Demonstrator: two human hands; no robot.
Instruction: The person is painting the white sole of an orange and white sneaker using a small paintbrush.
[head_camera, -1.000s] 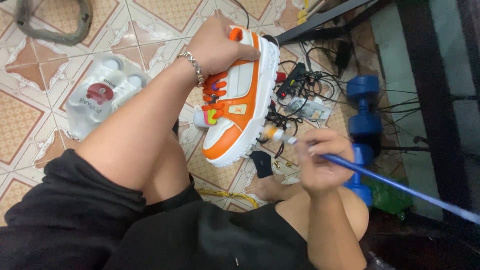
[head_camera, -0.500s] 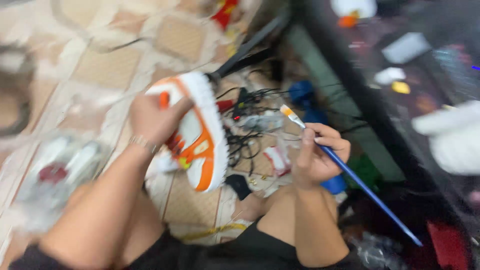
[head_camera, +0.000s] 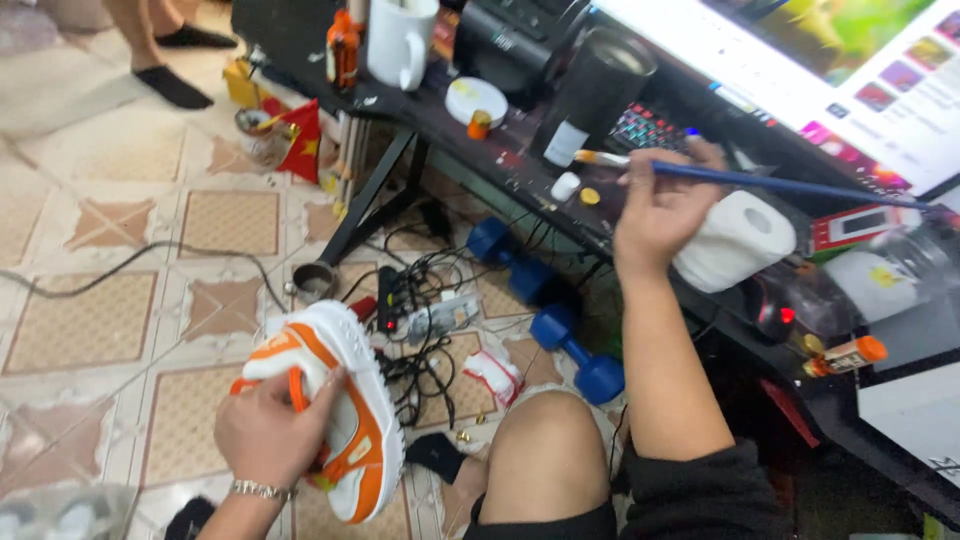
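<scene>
Orange-white sneaker (head_camera: 335, 420) in left hand (head_camera: 268, 435), blue paintbrush (head_camera: 740, 178) in right hand (head_camera: 662, 205) over cluttered desk (head_camera: 520, 160).

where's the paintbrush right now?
Head view, upper right: the right hand holds the blue-handled paintbrush over the dark desk, bristle tip pointing left near the black tumbler, with the toilet roll just beneath its handle.

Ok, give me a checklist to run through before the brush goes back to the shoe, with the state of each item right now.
1. Shoe held firmly: left hand grips the orange and white sneaker low over the tiled floor: ok.
2. Brush in hand: right hand holds the blue-handled paintbrush: ok.
3. Bristles loaded with paint: cannot tell.
4. Brush near the shoe: tip is up over the black desk, far from it: not ok.
5. Paint pots open: small caps lie on the desk; contents cannot tell.
</scene>
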